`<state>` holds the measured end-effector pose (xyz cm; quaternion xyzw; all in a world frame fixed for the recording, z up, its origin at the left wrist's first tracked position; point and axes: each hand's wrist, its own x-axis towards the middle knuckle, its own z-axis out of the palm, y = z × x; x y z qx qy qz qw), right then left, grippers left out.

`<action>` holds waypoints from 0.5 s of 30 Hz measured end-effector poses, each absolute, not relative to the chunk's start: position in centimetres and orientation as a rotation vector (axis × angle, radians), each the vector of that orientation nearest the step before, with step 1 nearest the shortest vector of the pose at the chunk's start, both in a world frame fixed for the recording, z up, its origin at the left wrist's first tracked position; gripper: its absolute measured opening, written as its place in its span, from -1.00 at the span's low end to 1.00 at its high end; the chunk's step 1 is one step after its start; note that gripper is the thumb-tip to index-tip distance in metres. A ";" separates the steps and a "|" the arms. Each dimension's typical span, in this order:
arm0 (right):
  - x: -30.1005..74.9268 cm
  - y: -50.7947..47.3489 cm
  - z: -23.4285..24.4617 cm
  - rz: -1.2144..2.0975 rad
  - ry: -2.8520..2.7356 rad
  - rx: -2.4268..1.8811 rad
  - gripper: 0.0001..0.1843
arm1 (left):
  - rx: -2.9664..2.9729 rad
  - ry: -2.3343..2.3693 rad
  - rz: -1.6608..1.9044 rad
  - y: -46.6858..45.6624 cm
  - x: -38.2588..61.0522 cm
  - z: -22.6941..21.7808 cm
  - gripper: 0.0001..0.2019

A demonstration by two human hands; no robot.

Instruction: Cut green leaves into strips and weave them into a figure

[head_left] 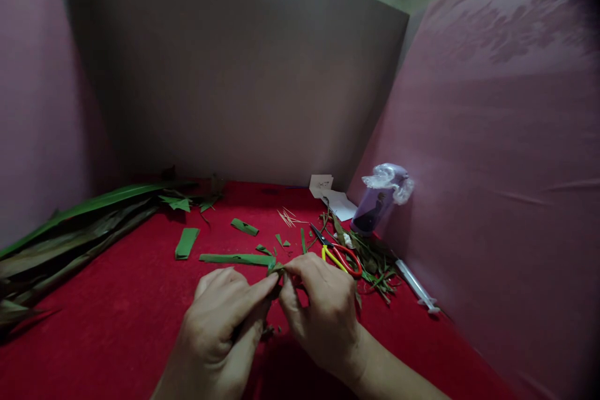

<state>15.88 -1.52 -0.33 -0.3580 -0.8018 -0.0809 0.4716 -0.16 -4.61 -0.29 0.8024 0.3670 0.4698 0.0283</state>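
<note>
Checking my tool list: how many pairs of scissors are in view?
1: the scissors just beyond the right hand, beside the pile of leaf scraps. Others could be hidden under the pile.

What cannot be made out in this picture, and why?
All in head view:
Part of the small brownish-green leaf piece: hidden by left hand and right hand.
Writing on the white paper card: too small.
Long green leaf: left end cut off by picture edge.

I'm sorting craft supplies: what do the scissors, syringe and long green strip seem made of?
Scissors: dark, tapering blades, likely metal; smooth red and yellow handles, probably plastic. Syringe: pale, see-through-looking, slightly shiny, so probably plastic. Long green strip: fairly matte, apparently leaf, coloured like the big leaf at left.
</note>
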 end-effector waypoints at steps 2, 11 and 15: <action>15.9 -1.5 -0.3 -0.212 -1.964 -0.897 -0.88 | 2.474 1.118 1.463 -4.6 -0.1 -0.2 -0.55; 15.9 -1.6 -0.2 -0.230 -1.959 -0.928 -0.87 | 2.582 1.006 1.507 -4.4 0.1 0.3 -0.51; 15.9 -1.7 -0.2 -0.224 -1.953 -0.925 -0.87 | 2.602 1.028 1.472 -4.4 0.0 -0.1 -0.51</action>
